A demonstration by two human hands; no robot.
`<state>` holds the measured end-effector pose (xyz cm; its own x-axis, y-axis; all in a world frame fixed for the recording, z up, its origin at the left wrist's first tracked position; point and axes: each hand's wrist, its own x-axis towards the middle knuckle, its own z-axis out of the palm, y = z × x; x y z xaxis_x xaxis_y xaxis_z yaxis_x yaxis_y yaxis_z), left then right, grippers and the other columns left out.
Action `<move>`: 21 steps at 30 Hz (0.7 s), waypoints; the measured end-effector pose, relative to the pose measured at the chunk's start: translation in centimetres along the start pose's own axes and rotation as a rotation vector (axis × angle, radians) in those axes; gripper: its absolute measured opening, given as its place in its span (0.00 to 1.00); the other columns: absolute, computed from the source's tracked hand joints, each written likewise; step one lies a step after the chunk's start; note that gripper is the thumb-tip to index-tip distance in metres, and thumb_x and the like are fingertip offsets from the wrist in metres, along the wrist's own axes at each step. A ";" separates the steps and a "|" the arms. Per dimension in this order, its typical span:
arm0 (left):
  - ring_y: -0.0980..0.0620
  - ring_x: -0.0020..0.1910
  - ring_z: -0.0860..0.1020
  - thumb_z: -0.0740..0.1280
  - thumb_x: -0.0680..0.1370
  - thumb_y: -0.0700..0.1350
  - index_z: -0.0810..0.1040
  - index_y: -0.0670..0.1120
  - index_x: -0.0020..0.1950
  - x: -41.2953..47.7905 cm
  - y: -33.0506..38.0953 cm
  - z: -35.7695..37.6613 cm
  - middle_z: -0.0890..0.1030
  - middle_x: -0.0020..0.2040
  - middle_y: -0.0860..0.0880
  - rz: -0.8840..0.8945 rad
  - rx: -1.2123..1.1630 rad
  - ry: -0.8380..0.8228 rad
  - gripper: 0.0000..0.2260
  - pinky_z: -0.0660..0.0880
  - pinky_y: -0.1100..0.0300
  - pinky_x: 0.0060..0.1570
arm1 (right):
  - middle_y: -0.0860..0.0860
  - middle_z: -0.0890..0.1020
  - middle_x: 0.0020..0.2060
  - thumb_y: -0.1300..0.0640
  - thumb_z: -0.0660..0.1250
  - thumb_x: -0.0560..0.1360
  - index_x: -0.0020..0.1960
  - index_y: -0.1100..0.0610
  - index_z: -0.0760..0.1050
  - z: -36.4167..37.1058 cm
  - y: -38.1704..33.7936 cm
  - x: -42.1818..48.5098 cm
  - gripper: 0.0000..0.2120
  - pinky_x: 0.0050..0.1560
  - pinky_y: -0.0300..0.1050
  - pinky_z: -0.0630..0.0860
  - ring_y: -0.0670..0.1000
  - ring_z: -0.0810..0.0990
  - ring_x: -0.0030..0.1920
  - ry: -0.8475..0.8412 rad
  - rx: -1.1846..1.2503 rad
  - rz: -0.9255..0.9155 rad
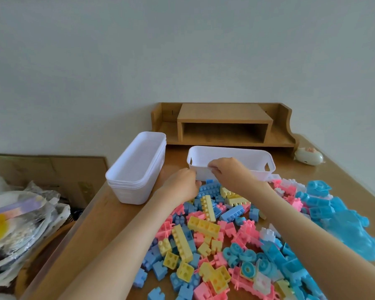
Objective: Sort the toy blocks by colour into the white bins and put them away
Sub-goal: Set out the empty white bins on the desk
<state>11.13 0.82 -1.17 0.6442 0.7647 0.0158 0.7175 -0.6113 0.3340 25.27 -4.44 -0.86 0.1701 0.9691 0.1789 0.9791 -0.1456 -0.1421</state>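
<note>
Pink, blue, yellow and white toy blocks (221,232) lie heaped on a wooden table (108,215). Just beyond them, the right hand (227,169) pinches the near rim of a white bin (238,153); the left hand (180,184) curls against its front wall, grip unclear. A stack of white bins (136,167) stands to the left, a wooden shelf (223,124) behind
</note>
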 end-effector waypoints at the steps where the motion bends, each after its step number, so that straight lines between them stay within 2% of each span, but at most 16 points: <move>1: 0.53 0.48 0.75 0.60 0.81 0.46 0.69 0.46 0.67 -0.2 0.2 -0.1 0.77 0.57 0.47 0.011 0.009 0.004 0.15 0.70 0.64 0.41 | 0.52 0.76 0.61 0.58 0.56 0.81 0.67 0.54 0.69 -0.4 -0.1 -0.5 0.15 0.59 0.42 0.73 0.51 0.76 0.58 -0.026 0.069 -0.001; 3: 0.52 0.48 0.76 0.60 0.81 0.46 0.69 0.46 0.67 -0.8 0.6 -0.3 0.76 0.57 0.47 0.037 0.030 0.028 0.15 0.72 0.63 0.41 | 0.50 0.71 0.67 0.58 0.57 0.80 0.71 0.51 0.64 -1.1 -0.2 -1.6 0.20 0.61 0.43 0.71 0.51 0.74 0.61 -0.044 0.153 -0.016; 6: 0.50 0.55 0.76 0.58 0.81 0.48 0.69 0.45 0.67 -2.0 1.4 -0.5 0.75 0.61 0.47 0.085 0.044 0.039 0.15 0.74 0.60 0.50 | 0.48 0.68 0.69 0.57 0.60 0.79 0.72 0.48 0.61 -2.0 -0.2 -3.6 0.22 0.61 0.45 0.74 0.49 0.74 0.61 -0.036 0.199 -0.024; 12: 0.47 0.63 0.71 0.59 0.80 0.53 0.68 0.46 0.69 -5.0 3.2 -0.2 0.73 0.65 0.46 0.196 0.055 -0.010 0.19 0.72 0.52 0.59 | 0.45 0.69 0.67 0.51 0.61 0.78 0.69 0.48 0.65 -2.2 0.6 -7.5 0.20 0.67 0.44 0.67 0.48 0.69 0.65 -0.110 0.137 0.014; 17: 0.49 0.61 0.72 0.60 0.79 0.55 0.68 0.49 0.68 -7.6 4.1 0.3 0.73 0.65 0.49 0.279 0.040 -0.099 0.20 0.72 0.54 0.57 | 0.46 0.69 0.67 0.51 0.62 0.78 0.69 0.48 0.67 -2.2 0.4 -10.9 0.20 0.67 0.44 0.66 0.48 0.69 0.65 -0.146 0.119 -0.008; 21: 0.49 0.69 0.64 0.60 0.79 0.56 0.64 0.48 0.73 -9.4 4.0 1.3 0.69 0.69 0.48 0.314 0.133 -0.196 0.25 0.65 0.52 0.66 | 0.47 0.71 0.65 0.52 0.62 0.78 0.68 0.49 0.68 -1.6 0.4 -12.7 0.19 0.67 0.46 0.67 0.47 0.70 0.63 -0.177 0.121 0.006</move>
<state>8.34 -9.07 -1.15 0.8670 0.4907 -0.0866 0.4971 -0.8403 0.2161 23.70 -17.12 -1.63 0.1428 0.9897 0.0060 0.9559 -0.1364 -0.2601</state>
